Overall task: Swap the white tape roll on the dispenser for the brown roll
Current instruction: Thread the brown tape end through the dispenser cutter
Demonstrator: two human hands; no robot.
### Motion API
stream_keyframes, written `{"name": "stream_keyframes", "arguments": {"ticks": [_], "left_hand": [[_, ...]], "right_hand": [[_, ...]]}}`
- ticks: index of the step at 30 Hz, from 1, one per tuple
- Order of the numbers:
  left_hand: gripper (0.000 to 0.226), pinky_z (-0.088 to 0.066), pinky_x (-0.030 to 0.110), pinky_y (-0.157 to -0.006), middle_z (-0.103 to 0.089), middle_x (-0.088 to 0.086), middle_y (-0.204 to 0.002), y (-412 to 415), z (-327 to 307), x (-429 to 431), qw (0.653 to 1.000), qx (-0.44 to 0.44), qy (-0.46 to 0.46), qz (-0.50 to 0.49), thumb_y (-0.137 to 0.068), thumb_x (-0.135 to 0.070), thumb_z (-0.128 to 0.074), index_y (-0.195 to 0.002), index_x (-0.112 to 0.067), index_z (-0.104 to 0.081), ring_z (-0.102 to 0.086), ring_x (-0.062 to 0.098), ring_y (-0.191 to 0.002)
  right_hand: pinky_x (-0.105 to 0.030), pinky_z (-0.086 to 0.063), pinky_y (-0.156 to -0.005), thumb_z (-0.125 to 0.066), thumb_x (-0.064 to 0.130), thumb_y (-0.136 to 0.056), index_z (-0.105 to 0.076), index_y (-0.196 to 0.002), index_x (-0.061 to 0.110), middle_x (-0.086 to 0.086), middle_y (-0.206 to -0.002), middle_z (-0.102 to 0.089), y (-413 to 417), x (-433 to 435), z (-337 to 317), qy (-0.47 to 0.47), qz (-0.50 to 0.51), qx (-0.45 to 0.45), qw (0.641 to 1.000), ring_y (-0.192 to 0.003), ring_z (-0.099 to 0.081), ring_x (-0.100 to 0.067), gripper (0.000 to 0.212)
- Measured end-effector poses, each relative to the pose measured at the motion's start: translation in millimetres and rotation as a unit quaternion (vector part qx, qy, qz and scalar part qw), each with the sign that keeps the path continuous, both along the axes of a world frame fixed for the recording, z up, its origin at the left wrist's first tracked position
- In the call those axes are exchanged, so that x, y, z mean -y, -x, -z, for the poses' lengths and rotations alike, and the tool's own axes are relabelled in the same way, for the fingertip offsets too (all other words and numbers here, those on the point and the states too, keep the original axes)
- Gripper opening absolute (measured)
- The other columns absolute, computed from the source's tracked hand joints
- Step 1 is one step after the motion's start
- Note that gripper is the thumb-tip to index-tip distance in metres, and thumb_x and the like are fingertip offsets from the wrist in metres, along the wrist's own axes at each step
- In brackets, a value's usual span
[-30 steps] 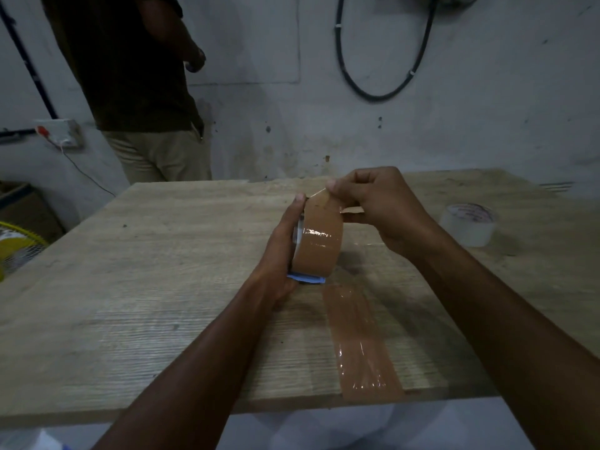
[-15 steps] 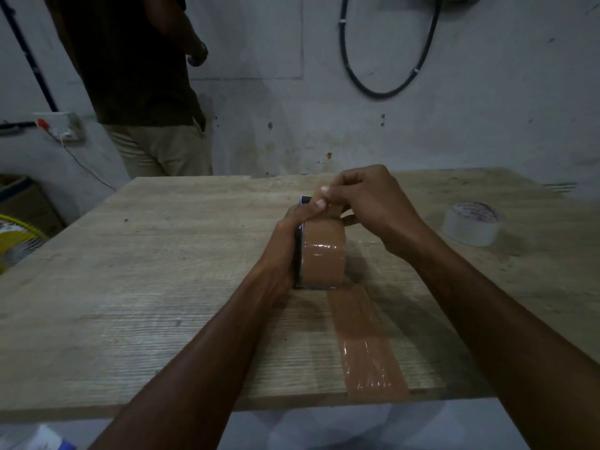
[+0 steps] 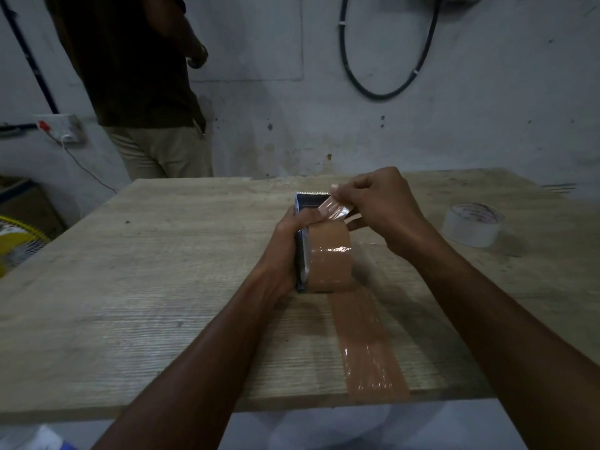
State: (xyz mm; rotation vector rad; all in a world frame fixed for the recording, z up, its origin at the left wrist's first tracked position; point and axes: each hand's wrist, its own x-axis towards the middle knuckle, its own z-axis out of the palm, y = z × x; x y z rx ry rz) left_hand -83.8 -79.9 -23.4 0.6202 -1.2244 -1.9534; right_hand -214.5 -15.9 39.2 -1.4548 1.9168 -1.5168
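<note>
The brown tape roll (image 3: pixel 329 258) sits on the dark dispenser (image 3: pixel 310 200), which rests on the wooden table (image 3: pixel 146 271). My left hand (image 3: pixel 285 248) grips the dispenser's left side beside the roll. My right hand (image 3: pixel 380 203) pinches the loose brown tape end (image 3: pixel 334 207) and holds it just behind the dispenser's toothed front edge. The white tape roll (image 3: pixel 472 224) lies flat on the table at the right, apart from both hands.
A strip of brown tape (image 3: pixel 363 345) is stuck to the table from the dispenser toward the near edge. A person (image 3: pixel 139 76) stands behind the table's far left corner. A yellow fan (image 3: pixel 16 245) is at the left; a black cable (image 3: pixel 383 60) hangs on the wall.
The dispenser tilted down so its toothed front now shows. My right hand peeled the tape end off the roll and drew it forward toward the teeth.
</note>
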Motion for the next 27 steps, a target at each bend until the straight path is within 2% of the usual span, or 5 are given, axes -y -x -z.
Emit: {"name": "stream_keyframes", "arguments": {"ticks": [3, 6, 13, 19, 27], "left_hand": [[0.069, -0.059, 0.036, -0.058, -0.062, 0.024, -0.108, -1, 1, 0, 1.000, -0.002, 0.012, 0.002, -0.073, -0.028, -0.065, -0.137, -0.006, -0.049, -0.066, 0.026, -0.076], [0.067, -0.059, 0.039, -0.064, -0.060, 0.024, -0.112, -1, 3, 1, 1.000, -0.010, 0.026, -0.001, -0.075, -0.027, -0.063, -0.138, -0.010, -0.049, -0.066, 0.027, -0.080], [0.061, -0.059, 0.040, -0.064, -0.063, 0.018, -0.097, -1, 3, 0, 0.999, -0.015, 0.033, -0.015, -0.075, -0.024, -0.061, -0.133, -0.007, -0.053, -0.066, 0.025, -0.073], [0.080, -0.057, 0.037, -0.064, -0.062, 0.019, -0.101, -4, -1, -4, 0.999, 0.007, 0.045, -0.029, -0.062, -0.030, -0.073, -0.135, -0.004, -0.053, -0.065, 0.027, -0.079], [0.079, -0.049, 0.051, -0.084, -0.059, 0.026, -0.109, -6, 2, -2, 0.999, -0.020, 0.048, 0.011, -0.064, -0.031, -0.070, -0.136, -0.004, -0.053, -0.062, 0.033, -0.088]], "right_hand": [[-0.037, -0.064, -0.063, -0.069, 0.018, -0.091, -0.075, -0.091, 0.001, -0.012, -0.082, -0.076, 3, -1, 5, -0.012, 0.004, 0.028, 1.000, -0.065, -0.076, -0.019, 0.018], [-0.032, -0.063, -0.060, -0.068, 0.014, -0.092, -0.073, -0.090, 0.000, -0.015, -0.085, -0.075, 3, -1, 8, -0.029, 0.015, 0.077, 0.996, -0.066, -0.076, -0.020, 0.015], [-0.028, -0.061, -0.057, -0.066, 0.008, -0.092, -0.069, -0.096, -0.005, -0.017, -0.087, -0.073, 3, -3, 13, -0.035, 0.019, 0.167, 0.985, -0.065, -0.075, -0.019, 0.015], [-0.026, -0.058, -0.050, -0.066, 0.003, -0.091, -0.067, -0.092, -0.013, -0.021, -0.082, -0.071, 2, -4, 17, -0.027, 0.026, 0.212, 0.977, -0.062, -0.074, -0.023, 0.016], [-0.035, -0.064, -0.062, -0.064, 0.010, -0.095, -0.071, -0.088, -0.006, -0.020, -0.085, -0.073, 9, -6, 20, -0.013, 0.005, 0.129, 0.992, -0.069, -0.076, -0.024, 0.019]]}}
